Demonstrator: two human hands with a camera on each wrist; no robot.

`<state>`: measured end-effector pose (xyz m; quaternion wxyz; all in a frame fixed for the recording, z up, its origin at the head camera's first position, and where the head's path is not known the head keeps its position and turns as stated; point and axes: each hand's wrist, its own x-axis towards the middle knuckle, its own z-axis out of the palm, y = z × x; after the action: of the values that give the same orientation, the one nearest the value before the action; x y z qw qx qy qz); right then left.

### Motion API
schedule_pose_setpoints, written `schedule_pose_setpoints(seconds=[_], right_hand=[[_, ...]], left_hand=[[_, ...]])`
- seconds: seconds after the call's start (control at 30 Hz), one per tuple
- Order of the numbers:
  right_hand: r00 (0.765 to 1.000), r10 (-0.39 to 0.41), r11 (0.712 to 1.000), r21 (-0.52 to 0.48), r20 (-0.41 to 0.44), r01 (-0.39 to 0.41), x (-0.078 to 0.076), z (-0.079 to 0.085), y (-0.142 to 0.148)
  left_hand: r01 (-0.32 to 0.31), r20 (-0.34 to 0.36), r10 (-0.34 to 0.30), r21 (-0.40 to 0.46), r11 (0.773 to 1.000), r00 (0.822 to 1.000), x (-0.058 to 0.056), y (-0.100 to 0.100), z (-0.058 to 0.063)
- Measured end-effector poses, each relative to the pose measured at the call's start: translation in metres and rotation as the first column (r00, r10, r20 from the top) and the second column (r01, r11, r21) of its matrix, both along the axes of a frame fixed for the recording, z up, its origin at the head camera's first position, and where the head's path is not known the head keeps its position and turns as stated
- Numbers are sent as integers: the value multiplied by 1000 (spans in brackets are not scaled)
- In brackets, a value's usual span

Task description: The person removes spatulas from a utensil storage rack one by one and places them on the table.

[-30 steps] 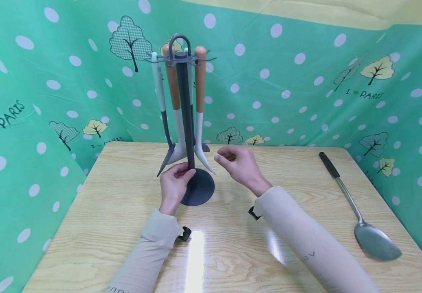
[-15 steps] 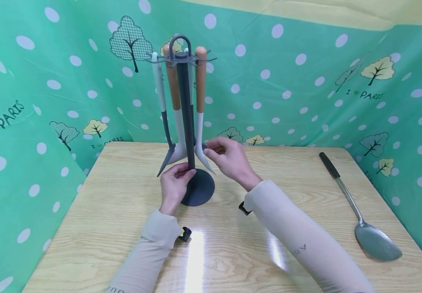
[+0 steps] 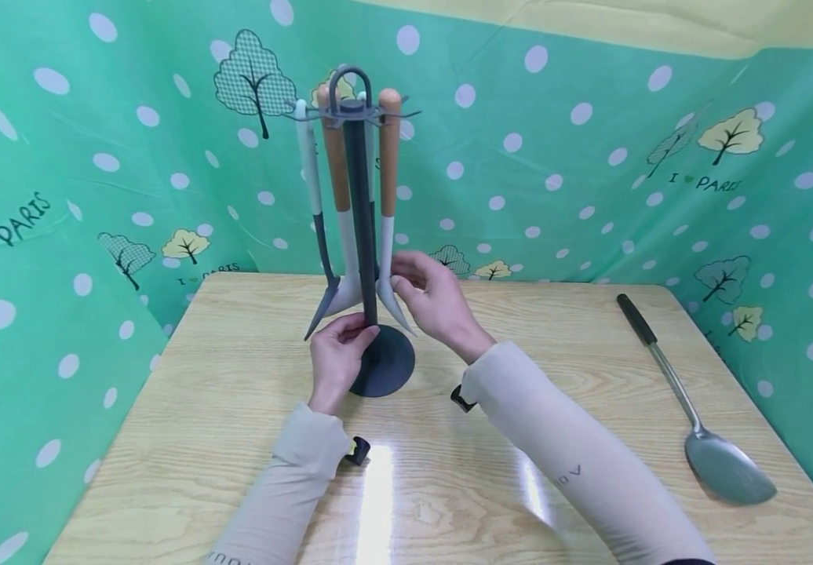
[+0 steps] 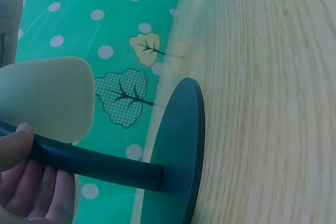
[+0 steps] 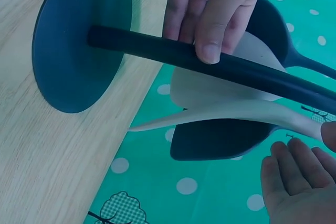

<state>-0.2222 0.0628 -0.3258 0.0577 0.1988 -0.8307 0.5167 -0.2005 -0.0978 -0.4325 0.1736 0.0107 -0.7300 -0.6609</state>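
A dark utensil stand (image 3: 362,235) with a round base stands on the table, several utensils hanging from its top hooks. My left hand (image 3: 336,359) grips its pole low down; thumb and fingers wrap the pole (image 4: 94,163) in the left wrist view. On the stand's right side hangs a white spatula (image 3: 388,243) with a brown wooden handle. My right hand (image 3: 438,302) holds its neck, thumb in front and fingers behind. In the right wrist view this spatula (image 5: 226,111) is seen edge-on, with a dark blade (image 5: 220,142) close beside it.
A metal wok turner (image 3: 727,467) with a black handle lies along the table's right side. Left on the stand hang a mint-handled dark turner (image 3: 310,161) and another brown-handled white utensil (image 3: 338,169). A green dotted cloth (image 3: 519,173) surrounds the table.
My right hand has moved left from beside the stand to the white spatula's neck, its fingers now behind it. The left hand stays on the pole, and the wok turner has not moved.
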Motion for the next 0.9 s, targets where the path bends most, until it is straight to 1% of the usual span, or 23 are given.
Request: schedule_pose_setpoints(seconds=[0.13, 0.37, 0.47, 0.57, 0.6, 0.7, 0.9], right_hand=[[1000, 13, 1000, -28, 9, -13, -1, 2, -4], [999, 46, 993, -106, -9, -47, -2, 3, -10], [999, 44, 993, -115, 14, -42, 7, 15, -14], [999, 33, 993, -112, 40, -28, 9, 18, -17], [999, 28, 994, -108, 45, -23, 8, 18, -17], [999, 21, 993, -116, 45, -16, -1, 7, -17], [1000, 8, 992, -126, 19, -6, -1, 3, -18]], left_hand=[[-1, 6, 1, 2, 1000, 1000, -1, 0, -1], [-6, 18, 6, -18, 1000, 1000, -1, 0, -1], [-9, 15, 10, -26, 1000, 1000, -1, -1, -1], [-8, 9, 8, -29, 1000, 1000, -1, -1, -1], [-8, 8, 8, -29, 1000, 1000, -1, -1, -1], [-8, 10, 8, -34, 999, 1000, -1, -1, 0], [-11, 9, 12, -29, 1000, 1000, -1, 0, 0]])
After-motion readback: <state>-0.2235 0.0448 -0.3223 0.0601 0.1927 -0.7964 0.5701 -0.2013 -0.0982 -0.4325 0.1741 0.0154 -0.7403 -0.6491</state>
